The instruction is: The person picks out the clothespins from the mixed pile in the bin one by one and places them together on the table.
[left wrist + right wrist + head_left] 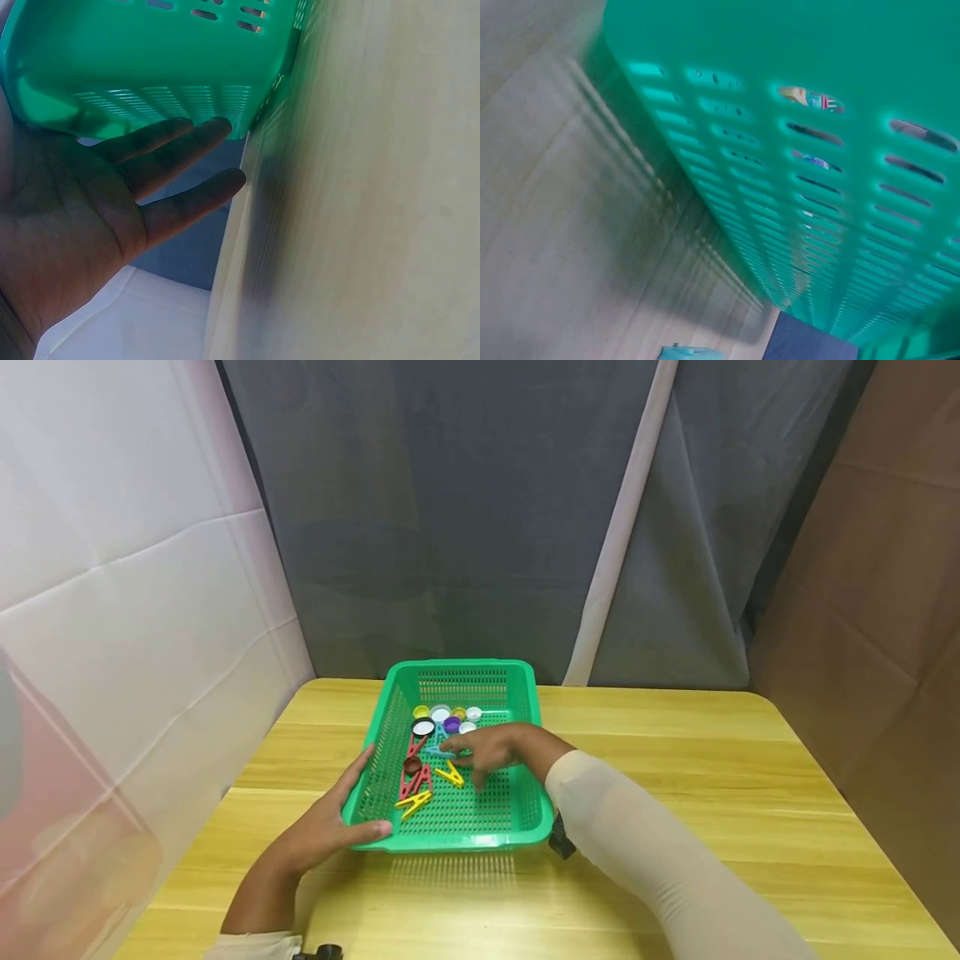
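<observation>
A green plastic basket (472, 841) with slotted walls stands on the table. My left hand (326, 827) is at its near left corner, thumb on the front rim and fingers stretched along the outside of the left wall. In the left wrist view, several fingers (187, 206) look straight and spread. My right hand (487, 752) reaches inside over the right wall, its fingers loosely spread downward and the fingertips right at a blue clothespin (438, 750). A yellow clothespin (451, 774) lies below them. Another yellow clothespin (413, 804) and red clothespins (424, 779) lie at the left.
At the basket's far end are several bottle caps, among them a purple cap (452, 725), a yellow cap (422, 712) and a black-rimmed lid (423, 727). A brown cap (412, 765) sits by the red clothespins. The wooden table (675, 777) meets a grey curtain (450, 527) behind.
</observation>
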A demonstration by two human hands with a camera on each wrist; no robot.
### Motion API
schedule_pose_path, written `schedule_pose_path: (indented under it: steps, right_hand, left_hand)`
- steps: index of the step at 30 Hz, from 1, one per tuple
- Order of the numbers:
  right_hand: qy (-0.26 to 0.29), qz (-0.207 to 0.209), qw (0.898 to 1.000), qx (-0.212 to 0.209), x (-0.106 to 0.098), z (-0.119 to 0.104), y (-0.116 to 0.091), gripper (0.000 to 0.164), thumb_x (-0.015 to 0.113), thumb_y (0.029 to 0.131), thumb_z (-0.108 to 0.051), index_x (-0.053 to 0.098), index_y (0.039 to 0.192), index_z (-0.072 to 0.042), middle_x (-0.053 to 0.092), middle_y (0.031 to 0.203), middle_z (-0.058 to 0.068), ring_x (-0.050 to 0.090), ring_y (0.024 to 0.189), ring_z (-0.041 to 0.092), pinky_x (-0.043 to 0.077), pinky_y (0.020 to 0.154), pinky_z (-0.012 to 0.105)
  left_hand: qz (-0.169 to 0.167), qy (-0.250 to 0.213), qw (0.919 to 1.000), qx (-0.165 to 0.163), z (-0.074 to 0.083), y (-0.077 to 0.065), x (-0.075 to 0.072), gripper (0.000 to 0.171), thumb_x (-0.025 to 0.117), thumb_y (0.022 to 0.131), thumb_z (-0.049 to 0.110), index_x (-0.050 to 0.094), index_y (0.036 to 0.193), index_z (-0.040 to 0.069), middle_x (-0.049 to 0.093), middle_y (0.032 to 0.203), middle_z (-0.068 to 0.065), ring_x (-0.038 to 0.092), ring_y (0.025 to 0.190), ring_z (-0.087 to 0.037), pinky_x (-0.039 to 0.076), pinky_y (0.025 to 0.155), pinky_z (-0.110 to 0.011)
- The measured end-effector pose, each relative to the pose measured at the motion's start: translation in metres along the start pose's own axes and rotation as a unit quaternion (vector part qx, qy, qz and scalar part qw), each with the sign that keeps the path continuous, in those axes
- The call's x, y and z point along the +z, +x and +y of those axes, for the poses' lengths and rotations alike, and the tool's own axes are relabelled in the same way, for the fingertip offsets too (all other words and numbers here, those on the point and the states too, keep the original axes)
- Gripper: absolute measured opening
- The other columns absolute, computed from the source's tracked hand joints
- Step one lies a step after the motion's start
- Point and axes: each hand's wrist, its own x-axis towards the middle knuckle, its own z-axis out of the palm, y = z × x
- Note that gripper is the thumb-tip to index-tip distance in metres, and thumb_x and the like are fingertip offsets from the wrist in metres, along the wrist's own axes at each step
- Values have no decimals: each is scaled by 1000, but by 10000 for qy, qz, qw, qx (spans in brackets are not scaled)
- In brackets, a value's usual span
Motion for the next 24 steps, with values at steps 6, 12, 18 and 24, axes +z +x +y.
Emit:
schedule_pose_path:
  steps: [6, 12, 18, 24]
  right_hand:
    - [-167, 127, 9998, 23, 0, -1, -1, 101, 75, 89, 17, 28, 174, -13, 20, 183, 15, 29, 168, 29, 54, 116, 42]
    - [-243, 311, 9992, 1, 0, -2, -4, 97, 79, 92, 8, 29, 173, -11, 27, 180, 19, 37, 165, 31, 48, 123, 47]
    - [46, 788, 9968, -133, -2, -2, -9, 95, 82, 95, -1, 28, 172, -4, 36, 174, 23, 46, 159, 36, 50, 121, 47]
    - [70, 1564, 9871, -324, -3, 0, -13, 77, 82, 97, -8, 44, 163, 4, 56, 156, 23, 63, 143, 36, 60, 107, 42]
  left_hand:
    - [46, 48, 10000, -24, 0, 0, 0, 120, 84, 94, 27, -2, 178, 30, 10, 180, -32, 35, 156, -62, 36, 117, -80]
    - [41, 59, 10000, -65, 1, 0, 0, 121, 84, 94, 28, -2, 178, 31, 7, 181, -32, 30, 158, -63, 33, 118, -82]
    - [77, 131, 9999, -54, 1, 0, 0, 121, 85, 93, 27, -2, 178, 30, 10, 180, -32, 32, 157, -62, 34, 117, -81]
    - [67, 102, 9999, -55, 1, 0, 0, 120, 84, 94, 27, -2, 178, 30, 10, 180, -33, 33, 156, -63, 36, 117, -81]
